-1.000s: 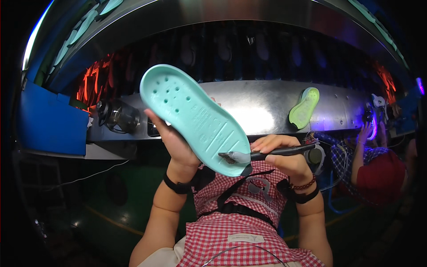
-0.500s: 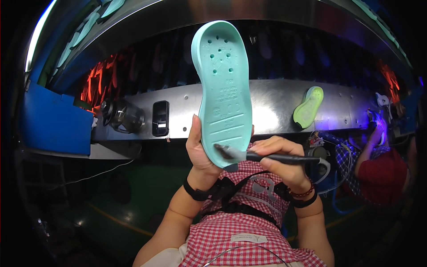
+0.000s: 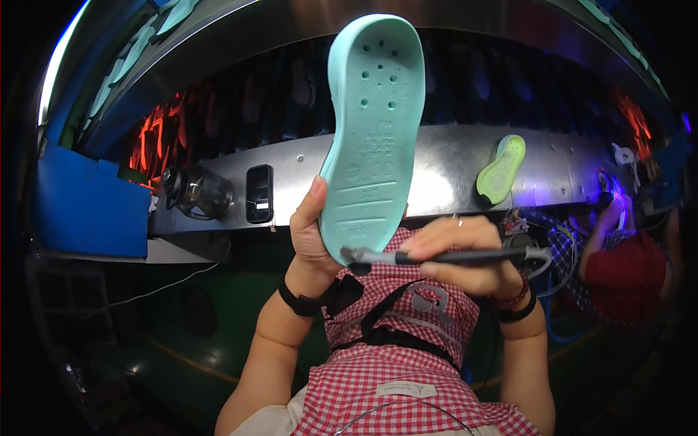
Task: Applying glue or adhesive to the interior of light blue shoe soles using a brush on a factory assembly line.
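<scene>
My left hand (image 3: 311, 231) grips a turquoise shoe sole (image 3: 374, 156) near its lower, heel end, thumb along the left edge. The sole stands almost lengthwise before me, its hollow side toward me, with small holes in the upper part and grooves lower down. Closed around the black handle of a brush (image 3: 472, 256) is my right hand (image 3: 462, 243), a ring on one finger. A grey hose curves away from the handle's right end. The brush tip lies against the sole's bottom edge at the left; its bristles are hard to make out.
Behind the sole runs a metal ledge (image 3: 451, 167) bearing a yellow-green sole (image 3: 502, 171), a black phone (image 3: 259, 193) and a glass jug (image 3: 200, 192). Dark conveyor slots with orange-lit ends lie beyond. At right, another person in red (image 3: 627, 272) works under violet light.
The sole has moved up and slightly right with my left hand. The brush tip has shifted from inside the heel area to the lower left edge of the sole.
</scene>
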`<state>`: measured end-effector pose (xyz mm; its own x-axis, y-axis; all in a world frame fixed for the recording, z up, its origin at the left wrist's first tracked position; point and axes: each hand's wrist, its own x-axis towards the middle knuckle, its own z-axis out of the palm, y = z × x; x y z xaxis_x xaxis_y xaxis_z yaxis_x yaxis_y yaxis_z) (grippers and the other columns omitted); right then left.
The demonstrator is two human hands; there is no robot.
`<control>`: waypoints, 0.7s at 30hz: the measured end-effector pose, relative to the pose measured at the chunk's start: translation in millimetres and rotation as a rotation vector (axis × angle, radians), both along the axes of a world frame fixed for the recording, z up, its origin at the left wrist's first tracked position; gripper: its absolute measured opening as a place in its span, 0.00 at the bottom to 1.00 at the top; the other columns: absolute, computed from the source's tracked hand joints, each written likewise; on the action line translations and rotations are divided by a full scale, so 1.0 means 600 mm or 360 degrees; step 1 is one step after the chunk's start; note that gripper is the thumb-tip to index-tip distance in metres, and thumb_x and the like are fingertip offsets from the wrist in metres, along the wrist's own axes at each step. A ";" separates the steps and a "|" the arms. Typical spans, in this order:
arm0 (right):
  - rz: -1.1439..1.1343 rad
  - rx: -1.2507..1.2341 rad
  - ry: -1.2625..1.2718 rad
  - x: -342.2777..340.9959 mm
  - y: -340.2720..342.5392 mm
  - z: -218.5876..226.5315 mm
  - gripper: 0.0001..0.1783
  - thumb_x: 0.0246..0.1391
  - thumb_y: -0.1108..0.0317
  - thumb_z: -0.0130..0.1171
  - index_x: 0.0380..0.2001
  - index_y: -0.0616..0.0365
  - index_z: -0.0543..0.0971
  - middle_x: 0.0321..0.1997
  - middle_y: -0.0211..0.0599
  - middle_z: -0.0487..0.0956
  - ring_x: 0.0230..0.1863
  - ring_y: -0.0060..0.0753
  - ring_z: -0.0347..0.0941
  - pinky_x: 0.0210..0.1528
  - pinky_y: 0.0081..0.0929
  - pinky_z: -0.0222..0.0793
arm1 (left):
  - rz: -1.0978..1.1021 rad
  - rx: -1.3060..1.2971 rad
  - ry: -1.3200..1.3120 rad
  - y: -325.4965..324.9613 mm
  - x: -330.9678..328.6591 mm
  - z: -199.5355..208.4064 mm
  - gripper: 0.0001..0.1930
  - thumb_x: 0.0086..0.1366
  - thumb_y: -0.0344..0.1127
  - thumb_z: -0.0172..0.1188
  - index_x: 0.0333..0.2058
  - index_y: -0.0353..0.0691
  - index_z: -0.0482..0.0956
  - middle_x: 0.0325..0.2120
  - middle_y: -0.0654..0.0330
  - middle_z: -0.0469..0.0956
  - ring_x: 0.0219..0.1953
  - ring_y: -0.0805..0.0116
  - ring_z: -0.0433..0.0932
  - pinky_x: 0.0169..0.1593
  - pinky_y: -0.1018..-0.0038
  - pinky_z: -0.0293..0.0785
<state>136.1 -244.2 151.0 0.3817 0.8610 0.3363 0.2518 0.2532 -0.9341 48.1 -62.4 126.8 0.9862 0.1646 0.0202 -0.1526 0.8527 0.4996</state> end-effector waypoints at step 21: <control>0.0635 -0.0550 -0.0825 0.035 -0.042 0.035 0.10 0.45 0.70 0.55 0.33 0.58 0.78 0.38 0.40 0.79 0.36 0.39 0.77 0.37 0.25 0.72 | -0.0931 0.0624 0.0826 0.022 -0.001 0.027 0.22 0.60 0.40 0.51 0.47 0.26 0.67 0.39 0.48 0.74 0.37 0.67 0.77 0.40 0.76 0.74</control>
<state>157.3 -269.3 171.8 -0.1165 0.9905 0.0728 0.6329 0.1306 -0.7631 47.6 -49.1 143.0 0.8105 -0.2958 -0.5056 0.5840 0.4753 0.6581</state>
